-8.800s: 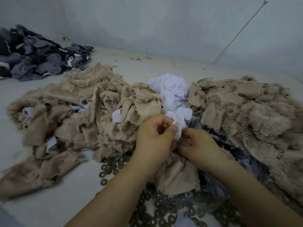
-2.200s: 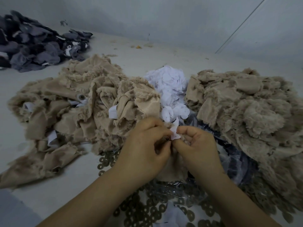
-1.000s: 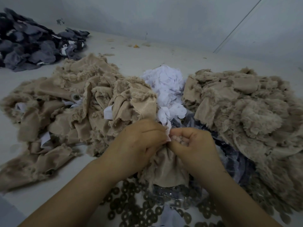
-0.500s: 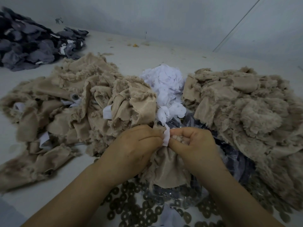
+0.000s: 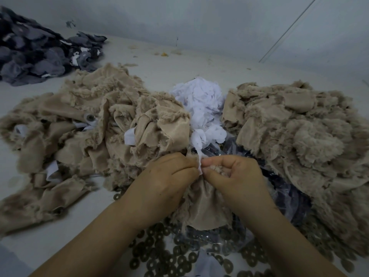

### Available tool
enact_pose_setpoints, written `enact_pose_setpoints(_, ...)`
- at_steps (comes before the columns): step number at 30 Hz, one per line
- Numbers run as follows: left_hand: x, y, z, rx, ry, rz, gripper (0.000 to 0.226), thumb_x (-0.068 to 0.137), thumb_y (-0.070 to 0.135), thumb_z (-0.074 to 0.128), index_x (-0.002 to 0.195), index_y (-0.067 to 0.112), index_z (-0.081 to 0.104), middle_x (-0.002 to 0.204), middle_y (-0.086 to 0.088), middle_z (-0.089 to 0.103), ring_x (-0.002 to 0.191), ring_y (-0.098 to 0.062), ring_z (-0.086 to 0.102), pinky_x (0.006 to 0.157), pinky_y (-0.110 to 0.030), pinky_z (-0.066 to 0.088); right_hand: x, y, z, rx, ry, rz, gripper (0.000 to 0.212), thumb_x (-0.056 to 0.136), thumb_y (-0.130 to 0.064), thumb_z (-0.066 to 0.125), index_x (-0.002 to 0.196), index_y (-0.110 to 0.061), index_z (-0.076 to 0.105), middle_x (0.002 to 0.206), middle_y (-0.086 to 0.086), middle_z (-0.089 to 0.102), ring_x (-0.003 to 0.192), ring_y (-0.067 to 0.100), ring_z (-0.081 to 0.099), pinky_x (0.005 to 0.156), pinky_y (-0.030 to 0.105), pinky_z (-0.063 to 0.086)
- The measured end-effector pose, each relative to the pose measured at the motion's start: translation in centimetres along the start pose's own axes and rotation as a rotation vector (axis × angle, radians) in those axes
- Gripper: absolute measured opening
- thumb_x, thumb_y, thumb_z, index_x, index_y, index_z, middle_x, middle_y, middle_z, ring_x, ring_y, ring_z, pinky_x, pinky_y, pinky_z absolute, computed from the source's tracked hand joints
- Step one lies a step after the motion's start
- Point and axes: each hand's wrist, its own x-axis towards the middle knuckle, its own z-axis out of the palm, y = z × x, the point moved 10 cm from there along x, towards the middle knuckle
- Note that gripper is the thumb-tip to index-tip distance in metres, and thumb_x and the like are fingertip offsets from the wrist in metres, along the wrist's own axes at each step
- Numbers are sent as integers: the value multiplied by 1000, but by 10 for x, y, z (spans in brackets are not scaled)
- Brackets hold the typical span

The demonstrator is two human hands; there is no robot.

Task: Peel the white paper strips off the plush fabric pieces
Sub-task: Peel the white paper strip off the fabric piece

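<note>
A tan plush fabric piece (image 5: 207, 206) hangs between my two hands at the lower middle. My left hand (image 5: 165, 180) grips its upper edge with curled fingers. My right hand (image 5: 233, 172) pinches the fabric's fuzzy edge beside a narrow white paper strip (image 5: 199, 166) that stands between both hands' fingertips. Which hand pinches the strip itself is unclear. A heap of tan plush pieces with white strips still on them (image 5: 89, 132) lies to the left. Another tan plush heap (image 5: 295, 132) lies to the right.
A mound of peeled white paper strips (image 5: 201, 104) sits behind my hands between the heaps. Dark grey fabric pieces (image 5: 38, 56) are piled at the far left. Several brown ring washers (image 5: 179, 254) and a clear plastic bag (image 5: 285, 196) lie near my wrists.
The white strip showed longer between my fingertips half a second ago; now only a short bit shows. My hands have stayed together at the same spot.
</note>
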Motion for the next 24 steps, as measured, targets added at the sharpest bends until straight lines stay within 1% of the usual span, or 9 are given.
enact_pose_setpoints(5, 0, 2, -1, -10, 0, 9, 24, 97, 9, 51, 95, -3, 72, 101, -15, 69, 88, -26, 65, 81, -38, 53, 0, 1, 0, -8, 6, 9, 14, 83, -4, 77, 88, -17, 78, 80, -5, 78, 72, 6, 74, 65, 16, 58)
enact_pose_setpoints(8, -1, -1, 0, -29, 12, -20, 15, 94, 6, 59, 94, -1, 73, 100, -12, 70, 88, -24, 66, 81, -37, 53, 0, 0, -1, -19, 14, 3, 13, 83, -5, 78, 88, -16, 79, 78, -4, 78, 71, 6, 73, 64, 18, 59)
enact_pose_setpoints(10, -2, -7, 0, -78, 20, -77, 11, 92, 8, 66, 97, 2, 74, 102, -8, 71, 91, -20, 67, 83, -34, 53, 0, -1, -1, -27, 9, -3, 12, 83, -6, 78, 89, -16, 79, 73, -6, 76, 61, -1, 70, 57, 14, 55)
enact_pose_setpoints(13, -1, -13, -1, -126, 36, -160, 14, 90, 18, 69, 97, 8, 73, 100, 0, 71, 92, -13, 65, 83, -28, 53, 1, 0, -1, -10, 10, -12, 12, 83, -5, 78, 92, -12, 79, 55, -15, 67, 43, -7, 56, 45, 6, 41)
enact_pose_setpoints(15, 0, -15, -1, -142, 67, -186, 12, 87, 18, 71, 95, 9, 74, 98, 1, 72, 91, -11, 65, 82, -28, 53, 0, 0, -2, -21, 19, -26, 12, 83, -4, 77, 92, -12, 79, 52, -15, 65, 41, -7, 55, 43, 6, 40)
enact_pose_setpoints(18, 1, -12, -4, -173, 144, -171, 9, 86, 10, 73, 94, 5, 76, 96, -5, 73, 89, -17, 68, 80, -34, 55, -1, -2, -3, -40, 27, -35, 12, 83, -8, 78, 91, -15, 80, 62, -10, 72, 50, -5, 62, 49, 10, 46)
enact_pose_setpoints(20, 1, -7, -4, -153, 168, -131, 7, 88, 6, 72, 93, 2, 76, 95, -8, 73, 87, -21, 67, 78, -35, 54, -1, -2, -3, -46, 37, -36, 11, 82, -10, 80, 91, -15, 80, 70, -6, 76, 57, -2, 67, 55, 14, 52)
enact_pose_setpoints(22, 0, -2, -5, -96, 178, -86, 7, 88, 4, 73, 93, 1, 76, 96, -10, 72, 89, -23, 66, 78, -35, 54, -1, -1, -4, -49, 42, -33, 11, 82, -10, 80, 92, -15, 80, 74, -4, 77, 66, 5, 72, 64, 23, 60)
enact_pose_setpoints(24, -4, 3, -5, -17, 183, -44, 9, 87, 2, 73, 95, -1, 76, 100, -12, 72, 94, -26, 66, 81, -37, 54, 0, -1, -3, -64, 36, -34, 12, 82, -8, 79, 91, -16, 80, 75, -4, 78, 72, 11, 75, 71, 33, 63)
